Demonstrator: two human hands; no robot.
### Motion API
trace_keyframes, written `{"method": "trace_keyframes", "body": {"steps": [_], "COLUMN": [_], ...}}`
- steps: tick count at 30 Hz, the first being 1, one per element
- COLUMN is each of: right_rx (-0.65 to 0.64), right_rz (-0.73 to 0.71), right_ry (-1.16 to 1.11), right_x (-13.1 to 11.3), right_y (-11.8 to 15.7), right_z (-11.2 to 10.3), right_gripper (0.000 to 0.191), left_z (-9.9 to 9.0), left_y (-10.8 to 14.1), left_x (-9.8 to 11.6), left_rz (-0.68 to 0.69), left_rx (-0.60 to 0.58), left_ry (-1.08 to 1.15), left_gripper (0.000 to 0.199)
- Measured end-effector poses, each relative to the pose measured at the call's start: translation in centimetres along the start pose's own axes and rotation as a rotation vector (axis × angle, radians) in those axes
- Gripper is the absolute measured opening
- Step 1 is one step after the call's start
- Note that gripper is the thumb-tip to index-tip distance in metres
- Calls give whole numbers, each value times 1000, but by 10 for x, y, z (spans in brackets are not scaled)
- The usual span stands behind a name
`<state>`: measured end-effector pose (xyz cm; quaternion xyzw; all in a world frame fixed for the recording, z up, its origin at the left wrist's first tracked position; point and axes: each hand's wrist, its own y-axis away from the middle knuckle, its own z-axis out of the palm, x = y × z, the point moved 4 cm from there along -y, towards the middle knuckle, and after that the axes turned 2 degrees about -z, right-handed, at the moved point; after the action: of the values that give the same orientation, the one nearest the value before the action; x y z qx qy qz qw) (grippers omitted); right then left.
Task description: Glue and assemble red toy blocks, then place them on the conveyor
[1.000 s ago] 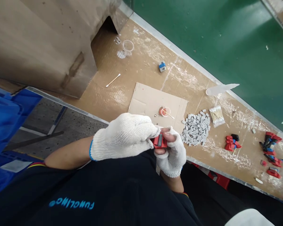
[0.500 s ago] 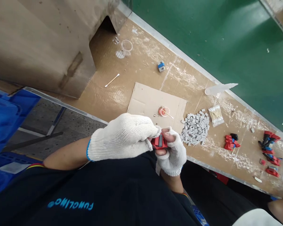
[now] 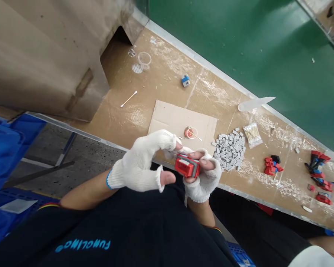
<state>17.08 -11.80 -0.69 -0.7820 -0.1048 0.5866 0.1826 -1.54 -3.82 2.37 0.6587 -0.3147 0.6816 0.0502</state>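
Observation:
My right hand [image 3: 204, 178], in a white fingerless-tip glove, grips a small red and grey plastic toy part [image 3: 186, 167] between thumb and fingers. Beside it is my left hand [image 3: 144, 161], gloved the same way, its thumb spread well away from the fingers. The left fingertips reach close behind the part's far edge; whether they touch it I cannot tell. Just beyond the hands, a small clear cup [image 3: 189, 132] of reddish-orange stuff with a cotton swab [image 3: 195, 135] across it stands on a cardboard sheet [image 3: 167, 115].
A heap of small grey pieces [image 3: 229, 150] lies right of the cardboard, near a bag of cotton swabs [image 3: 252, 135]. Red and blue toy parts [image 3: 271, 166] lie further right. A large cardboard box [image 3: 50, 55] stands at left. Another person's sleeve [image 3: 314, 256] shows at lower right.
My left hand has opened, its thumb moving away from the red part. The part has turned in my right hand, now showing a raised red block with a grey border.

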Motion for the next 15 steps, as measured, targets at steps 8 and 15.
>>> {"method": "trace_keyframes", "body": {"steps": [8, 15], "right_rx": [103, 97], "right_rz": [4, -172], "right_ry": [-179, 166], "right_x": [3, 10], "right_y": [-5, -24], "right_z": [8, -38], "right_gripper": [30, 32], "left_z": [7, 0], "left_y": [5, -3], "left_x": [-14, -19], "left_rz": [107, 87], "left_rx": [-21, 53], "left_ry": [-46, -47], "left_gripper": [44, 15]}}
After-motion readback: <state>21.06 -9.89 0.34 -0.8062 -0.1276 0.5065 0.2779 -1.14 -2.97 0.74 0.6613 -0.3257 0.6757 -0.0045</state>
